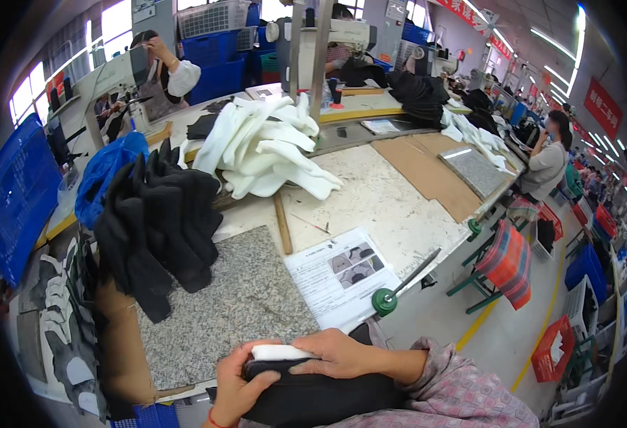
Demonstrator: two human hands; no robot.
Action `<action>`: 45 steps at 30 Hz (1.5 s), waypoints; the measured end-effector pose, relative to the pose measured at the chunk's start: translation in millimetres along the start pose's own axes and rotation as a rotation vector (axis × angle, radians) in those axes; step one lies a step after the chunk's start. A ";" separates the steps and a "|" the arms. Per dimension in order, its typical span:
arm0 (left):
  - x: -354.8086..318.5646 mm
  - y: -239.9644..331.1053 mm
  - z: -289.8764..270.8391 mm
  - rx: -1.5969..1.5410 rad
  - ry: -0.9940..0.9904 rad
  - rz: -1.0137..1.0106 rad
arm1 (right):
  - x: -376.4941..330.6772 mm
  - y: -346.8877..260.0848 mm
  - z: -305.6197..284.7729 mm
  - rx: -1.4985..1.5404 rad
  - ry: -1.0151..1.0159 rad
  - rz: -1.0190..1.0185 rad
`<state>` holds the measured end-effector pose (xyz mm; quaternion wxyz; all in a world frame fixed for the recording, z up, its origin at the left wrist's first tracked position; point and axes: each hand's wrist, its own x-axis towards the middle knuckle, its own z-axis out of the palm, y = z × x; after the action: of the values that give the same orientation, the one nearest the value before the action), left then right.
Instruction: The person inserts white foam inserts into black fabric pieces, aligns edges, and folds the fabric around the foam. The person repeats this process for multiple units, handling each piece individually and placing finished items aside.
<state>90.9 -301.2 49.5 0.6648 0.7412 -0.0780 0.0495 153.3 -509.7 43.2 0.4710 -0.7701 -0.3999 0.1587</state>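
Low in the view, at the near edge of the table, my left hand [232, 385] and my right hand [343, 354] grip a white foam pad [282, 352] laid against a black padded piece [262, 367]. My left hand closes round the left end, its thumb in front. From the right, my right hand pinches the two layers together. Below them a black cloth [320, 401] covers my lap. Ahead lie a grey speckled stone slab [217, 314], a fanned bunch of black padded pieces [158, 221] and a heap of white foam pieces [263, 146].
A printed sheet [320, 285] lies right of the slab, near a wooden handle [283, 227]. A metal rod with a green base [384, 302] stands at the table edge. Grey-and-white cut pieces [60, 314] line the left. Co-workers sit beyond; a cloth-covered stool [504, 264] is at right.
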 end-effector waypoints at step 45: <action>-11.3 -62.9 -46.4 0.338 0.647 -0.349 | 23.3 61.0 48.8 0.247 0.327 0.153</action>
<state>92.6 -248.0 -8.8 0.5223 0.7883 0.2717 0.1788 166.1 -477.1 -30.4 0.6072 -0.7500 -0.2360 0.1146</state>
